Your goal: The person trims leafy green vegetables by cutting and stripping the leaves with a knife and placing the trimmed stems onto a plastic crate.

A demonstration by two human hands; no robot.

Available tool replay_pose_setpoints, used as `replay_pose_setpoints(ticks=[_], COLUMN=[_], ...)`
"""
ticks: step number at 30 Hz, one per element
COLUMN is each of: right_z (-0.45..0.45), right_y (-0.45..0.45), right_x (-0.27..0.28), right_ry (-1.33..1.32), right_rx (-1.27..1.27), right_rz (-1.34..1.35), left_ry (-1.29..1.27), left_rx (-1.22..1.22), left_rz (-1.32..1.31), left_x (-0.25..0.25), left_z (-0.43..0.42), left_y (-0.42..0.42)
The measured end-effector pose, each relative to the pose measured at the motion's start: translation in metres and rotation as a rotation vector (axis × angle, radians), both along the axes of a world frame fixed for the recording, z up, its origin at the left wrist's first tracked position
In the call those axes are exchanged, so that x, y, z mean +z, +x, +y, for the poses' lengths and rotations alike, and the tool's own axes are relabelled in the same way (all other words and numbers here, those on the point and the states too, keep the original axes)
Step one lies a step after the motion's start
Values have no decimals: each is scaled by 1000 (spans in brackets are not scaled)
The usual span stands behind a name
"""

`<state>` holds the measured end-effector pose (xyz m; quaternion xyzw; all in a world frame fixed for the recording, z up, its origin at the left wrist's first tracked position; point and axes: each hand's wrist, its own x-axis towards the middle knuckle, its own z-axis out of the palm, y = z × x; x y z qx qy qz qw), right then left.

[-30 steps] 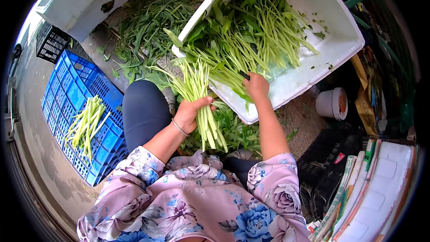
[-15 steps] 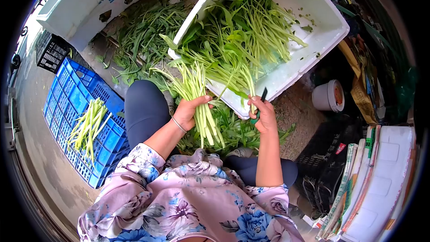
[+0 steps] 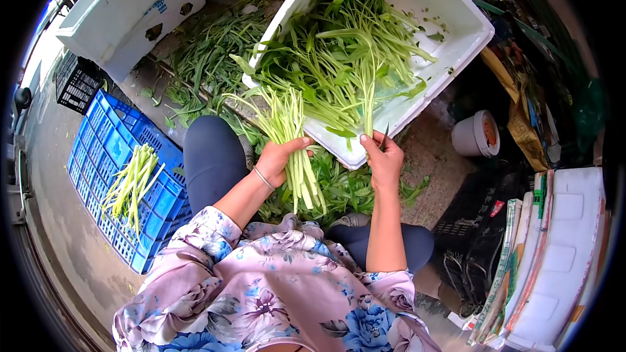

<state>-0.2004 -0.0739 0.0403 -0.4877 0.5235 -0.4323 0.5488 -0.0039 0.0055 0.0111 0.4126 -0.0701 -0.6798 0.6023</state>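
My left hand [image 3: 279, 161] is wrapped round a bunch of pale green stems [image 3: 291, 124], held upright over my lap. Between the fingers of my right hand [image 3: 385, 158] are the lower ends of a few leafy stems [image 3: 368, 94] and a small dark knife, mostly hidden by the fingers. Those stems reach up over a white foam box [image 3: 450, 81], where a heap of leafy greens [image 3: 339, 52] lies. On the left, another small bunch of cut stems [image 3: 134, 182] rests on an upturned blue crate [image 3: 98, 150].
Loose leaves [image 3: 218, 58] cover the ground behind my left hand and between my feet. A white bucket [image 3: 466, 135] stands to the right, near a black crate [image 3: 473, 221] and stacked foam boxes [image 3: 564, 248]. Another foam box [image 3: 134, 13] is at the upper left.
My right hand has drawn a few stems from the heap toward me and now holds them up by their ends. My left hand keeps its bunch, almost unmoved.
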Motion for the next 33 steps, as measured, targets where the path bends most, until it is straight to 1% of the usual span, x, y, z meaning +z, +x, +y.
replay_pose_setpoints(ticks=[1,2,3,5,6,7,9,10,13,14,16,21,24,25,27,28,29,31,32,33], right_z=[5,9,16,28,34,40,52,57,66,68,71,82,85,84,80,75,69,55,49,44], right_y=[5,8,12,18,22,23,28,30,31,31,31,35,36,34,30,30,25,12,12,13], right_x=[0,3,6,3,2,4,11,13,11,9,4,5,9,9,9,9,13,26,25,26], right_ry=[-83,-109,-114,-135,-173,-264,-379,-487,-608,-604,-716,-704,-702,-700,-472,-289,-288,197,253,252], right_rx=[25,55,47,45,54,58,67,60,87,80,103,137,190,184,167,127,123,274,301,296], right_rz=[13,69,168,227,308,405,494,556,696,696,741,735,618,617,348,109,108,-337,-427,-429], left_ry=[-31,-63,-62,-106,-105,-112,-115,-113,-120,-152,-183,-186,-168,-168,-164,-166,-164,-190,-214,-213], left_rx=[-13,19,-8,-10,-10,-3,-4,12,19,35,43,-14,-51,-57,-114,-126,-130,-183,-214,-219], left_rz=[-13,-22,-16,-54,-56,-46,-39,-35,-57,-80,-93,-107,-73,-75,-10,-35,-37,2,-27,-27], left_x=[3,4,8,16,18,20,21,20,17,16,19,16,16,18,21,16,16,23,24,24], left_z=[0,-3,-5,-9,-11,-13,-15,-15,-16,-15,-14,-12,-10,-9,-7,-8,-6,-4,-4,-3], left_y=[-1,-6,-7,-13,-15,-18,-23,-26,-31,-32,-33,-30,-25,-22,-15,-13,-11,-9,-9,-10])
